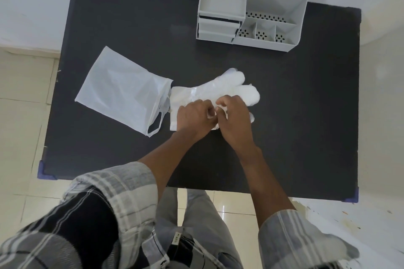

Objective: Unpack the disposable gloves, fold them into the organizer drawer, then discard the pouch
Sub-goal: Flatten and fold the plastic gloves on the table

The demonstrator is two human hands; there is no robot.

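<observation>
Head view: both hands, left hand (pixel 193 116) and right hand (pixel 232 113), pinch the thin translucent plastic gloves (pixel 209 91) lying on the black table (pixel 284 137), beside the empty white drawstring pouch (pixel 118 89). Crease them flat and narrow, I'd say, to suit the grey plastic organizer's drawer (pixel 216 34).

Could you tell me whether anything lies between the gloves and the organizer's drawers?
Nothing visible does: bare black table separates the gloves from the organizer. The pouch lies off to the left. The drawers look mostly pushed in.

Left hand (pixel 193 118) and right hand (pixel 235 116) meet side by side, fingers curled.
</observation>
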